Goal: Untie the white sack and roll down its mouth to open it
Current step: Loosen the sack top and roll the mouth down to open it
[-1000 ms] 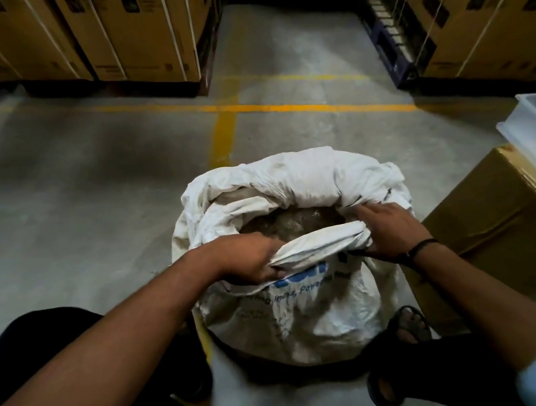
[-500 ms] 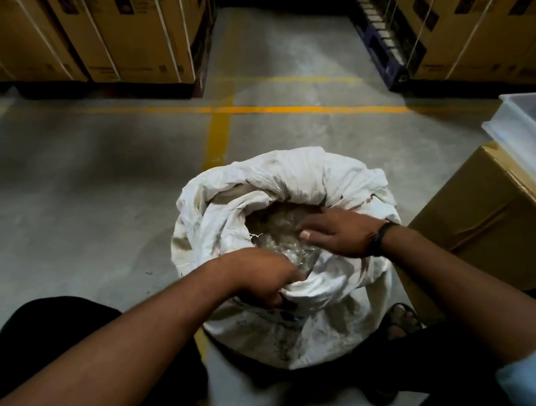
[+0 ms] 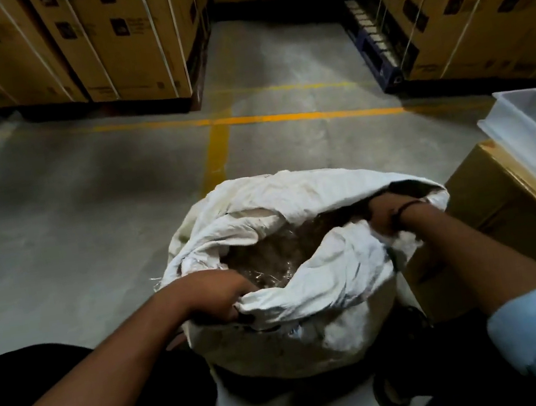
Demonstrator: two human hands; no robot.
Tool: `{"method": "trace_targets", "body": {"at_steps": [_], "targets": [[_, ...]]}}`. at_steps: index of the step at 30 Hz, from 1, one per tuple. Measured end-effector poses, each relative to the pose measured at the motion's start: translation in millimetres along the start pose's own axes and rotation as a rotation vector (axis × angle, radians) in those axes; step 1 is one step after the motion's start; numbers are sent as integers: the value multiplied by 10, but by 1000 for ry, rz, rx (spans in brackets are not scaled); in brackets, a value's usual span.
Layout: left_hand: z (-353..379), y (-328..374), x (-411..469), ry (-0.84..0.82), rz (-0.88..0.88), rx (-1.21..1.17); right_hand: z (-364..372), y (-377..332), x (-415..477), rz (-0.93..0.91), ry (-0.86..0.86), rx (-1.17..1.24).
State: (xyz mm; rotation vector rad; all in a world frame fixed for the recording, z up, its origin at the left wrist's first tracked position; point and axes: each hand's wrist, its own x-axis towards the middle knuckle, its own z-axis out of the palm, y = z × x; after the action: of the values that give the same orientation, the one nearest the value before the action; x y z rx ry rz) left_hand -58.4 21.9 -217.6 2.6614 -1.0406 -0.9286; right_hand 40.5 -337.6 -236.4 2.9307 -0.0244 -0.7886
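Observation:
The white sack [image 3: 311, 327] stands on the floor between my knees, its mouth open and its rim folded outward in thick rolls. Inside lies a brownish filling under a clear plastic liner [image 3: 274, 257]. My left hand [image 3: 217, 296] grips the near-left part of the rolled rim, fingers curled over the cloth. My right hand [image 3: 387, 213] clutches the right side of the rim, its fingertips hidden in the fabric; a dark band circles that wrist.
A brown cardboard box [image 3: 504, 224] stands right beside the sack, with a clear plastic tub [image 3: 535, 131] on top. Strapped cartons on pallets [image 3: 120, 44] line the far side, more at the right [image 3: 472, 2]. Yellow lines [image 3: 248, 119] mark the concrete floor.
My right hand has moved from the middle of the mouth out to the right rim. The mouth has spread wider. The left hand stays on the near rim.

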Motion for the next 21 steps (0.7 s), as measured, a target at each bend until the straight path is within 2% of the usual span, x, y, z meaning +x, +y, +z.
{"method": "trace_targets", "body": {"at_steps": [1,3,5,6,8,10,11,14,17,21], "targets": [[-42,23,56,13,-4,29,-7,-208,-63,-33,16,-93],[-127,68,145,49,12,64,-45,-557,-208,-133,154,-198],[-176,99,215,81,39,71,-41,-794,-360,-333,290,-27],[-194,107,239,92,44,65,-58,-904,-490,-475,272,142],[-230,95,263,115,37,48,-87,-1073,-771,-691,82,425],[-266,55,271,123,24,0,-61,-1197,-1004,-744,-75,495],[-279,40,270,117,20,-21,-10,-1233,-1057,-747,-71,432],[-251,13,278,125,0,-36,208,-1262,-1015,-695,117,178],[-203,32,304,208,-7,64,350,-1226,-1014,-590,322,102],[-123,109,336,329,4,141,570,-1119,-1027,-607,715,-64]]}}
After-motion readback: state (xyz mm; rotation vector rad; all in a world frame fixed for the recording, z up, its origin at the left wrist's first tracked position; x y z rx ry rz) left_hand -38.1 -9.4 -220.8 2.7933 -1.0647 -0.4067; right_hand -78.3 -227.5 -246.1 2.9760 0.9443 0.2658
